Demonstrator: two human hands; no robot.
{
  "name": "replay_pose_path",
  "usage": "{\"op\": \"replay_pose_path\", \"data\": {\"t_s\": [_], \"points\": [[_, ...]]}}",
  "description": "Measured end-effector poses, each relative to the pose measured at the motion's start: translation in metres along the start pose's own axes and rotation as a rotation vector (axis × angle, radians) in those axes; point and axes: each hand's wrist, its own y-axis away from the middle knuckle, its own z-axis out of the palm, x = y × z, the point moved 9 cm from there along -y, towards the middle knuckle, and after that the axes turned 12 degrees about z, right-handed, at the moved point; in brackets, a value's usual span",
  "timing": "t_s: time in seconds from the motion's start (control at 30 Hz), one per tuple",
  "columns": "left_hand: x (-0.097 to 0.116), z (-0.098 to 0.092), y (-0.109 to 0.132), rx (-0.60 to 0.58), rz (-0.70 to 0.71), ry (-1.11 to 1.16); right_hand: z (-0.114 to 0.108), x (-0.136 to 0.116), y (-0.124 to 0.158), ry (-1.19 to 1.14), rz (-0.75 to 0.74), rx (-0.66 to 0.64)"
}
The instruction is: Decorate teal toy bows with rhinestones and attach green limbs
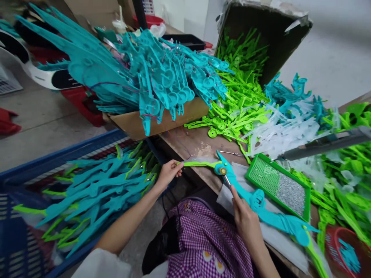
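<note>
A long turquoise plastic part point(243, 193) lies along the table's front edge, with a bright green arm point(199, 164) joined to its left end. My left hand point(170, 173) pinches the free tip of that green arm. In my right hand point(246, 216) is a slim metal tool point(228, 182), its far end at the round brass-coloured piece point(222, 170) on the joint. Its exact kind is hard to make out, since my fingers cover the rest. A second green arm point(314, 253) extends from the part's right end.
Beyond the part sits a green tray point(261, 175) of small metal pieces. Turquoise parts point(162, 73) overhang a cardboard box point(185, 116). Green pieces point(232, 112) spill from another carton point(285, 42). A blue crate point(66, 160) holds joined parts at left; a grey bar point(327, 144) crosses the right.
</note>
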Motion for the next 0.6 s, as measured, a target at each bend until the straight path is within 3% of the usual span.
{"op": "replay_pose_path", "data": {"t_s": [0.2,0.4,0.6], "points": [[-0.005,0.002,-0.001,0.029,-0.030,0.077,-0.007,-0.027,-0.012,-0.088,-0.112,0.015],[-0.005,0.004,-0.002,0.023,-0.019,0.107,0.011,-0.048,-0.027,0.000,-0.116,-0.089],[-0.005,0.003,-0.002,0.017,-0.016,0.124,0.012,-0.072,-0.022,-0.023,-0.191,-0.057]]}}
